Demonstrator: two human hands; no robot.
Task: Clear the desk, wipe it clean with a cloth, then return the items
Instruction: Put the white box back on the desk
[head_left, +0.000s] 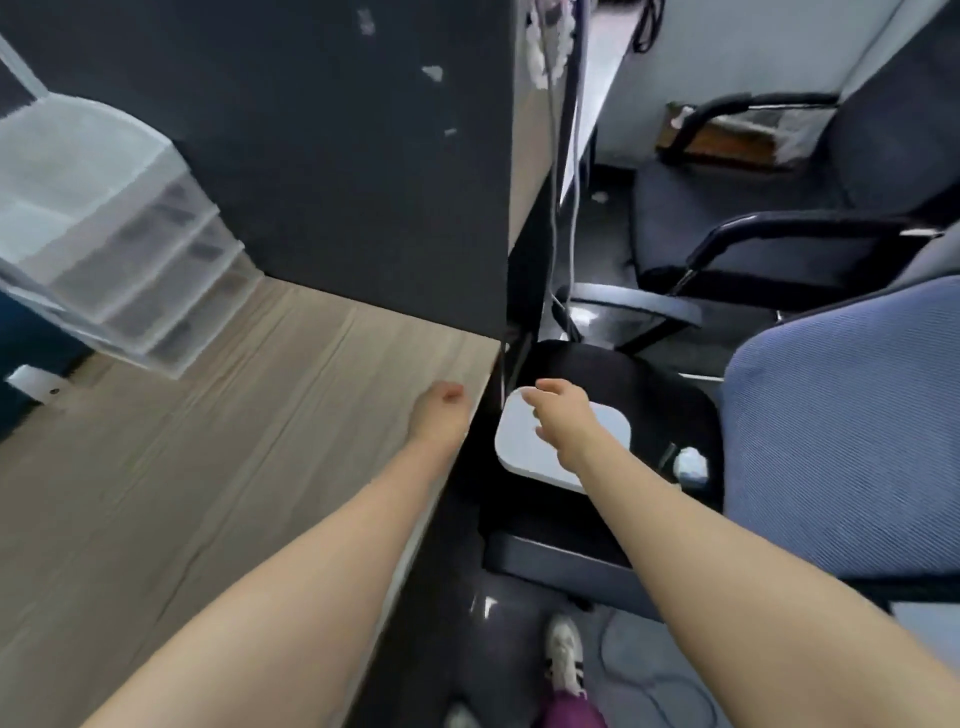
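The wooden desk (208, 467) fills the left of the view with a bare top. My left hand (440, 415) rests at its right edge, and its fingers are foreshortened and hidden. A flat white item with rounded corners (519, 441) lies on the black seat of a chair (597, 374) beside the desk. Over this item my right hand (563, 415) reaches with fingers and thumb spread, holding nothing. A crumpled white cloth or tissue (692, 464) lies on the same seat, to the right of the white item.
A translucent plastic drawer unit (104, 234) stands at the desk's back left against a dark partition (337, 156). Cables (563, 156) hang beside the partition. A blue fabric chair (841, 441) and another dark armchair (753, 218) stand on the right. My shoe (565, 654) is on the floor below.
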